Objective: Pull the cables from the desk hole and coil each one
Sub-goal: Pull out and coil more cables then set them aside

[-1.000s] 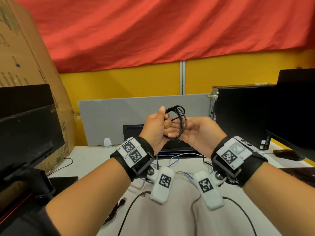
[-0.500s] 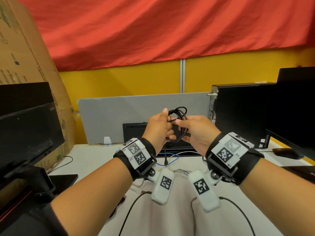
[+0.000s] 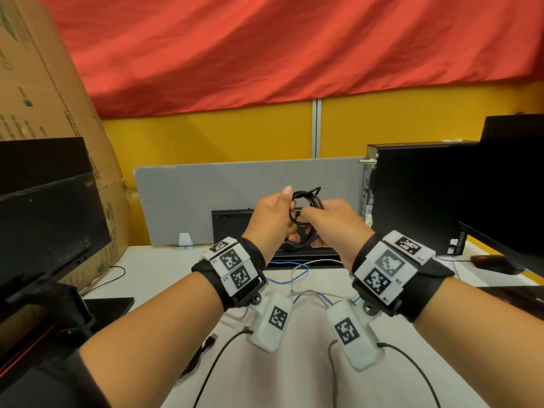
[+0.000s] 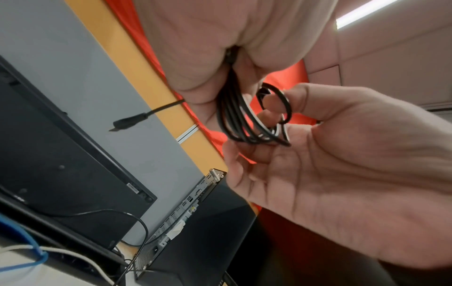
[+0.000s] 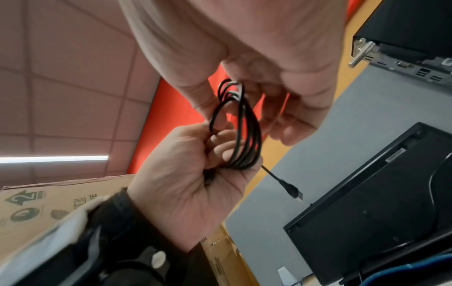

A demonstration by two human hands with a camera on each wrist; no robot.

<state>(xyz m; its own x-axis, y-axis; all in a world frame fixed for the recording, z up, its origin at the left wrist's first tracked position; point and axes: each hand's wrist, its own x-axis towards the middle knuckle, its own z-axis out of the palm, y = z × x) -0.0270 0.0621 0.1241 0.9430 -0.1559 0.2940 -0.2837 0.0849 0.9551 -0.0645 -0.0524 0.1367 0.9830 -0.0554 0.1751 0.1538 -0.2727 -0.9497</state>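
A black cable coil (image 3: 307, 198) is held in the air above the white desk (image 3: 159, 269), between both hands. My left hand (image 3: 273, 222) grips the bundle of loops on its left side, thumb up. My right hand (image 3: 329, 222) is turned palm down and pinches a strand at the coil's middle. In the left wrist view a small loop (image 4: 276, 100) runs round a right fingertip beside the coil (image 4: 234, 123), and the free plug end (image 4: 129, 122) sticks out to the left. The right wrist view shows the coil (image 5: 247, 139) in the left fist (image 5: 186, 174), with the plug (image 5: 291, 190) hanging.
Blue and white cables (image 3: 294, 275) lie on the desk below the hands, and thin black cables (image 3: 212, 360) run toward me. A monitor (image 3: 44, 219) and cardboard box (image 3: 44, 98) stand on the left. A PC tower (image 3: 412, 195) and a mouse (image 3: 494, 263) are on the right, a grey divider (image 3: 206, 198) behind.
My right hand has turned from an open palm beside the coil to a palm-down pinch on its strands. Both hands have sunk slightly and drawn closer together.
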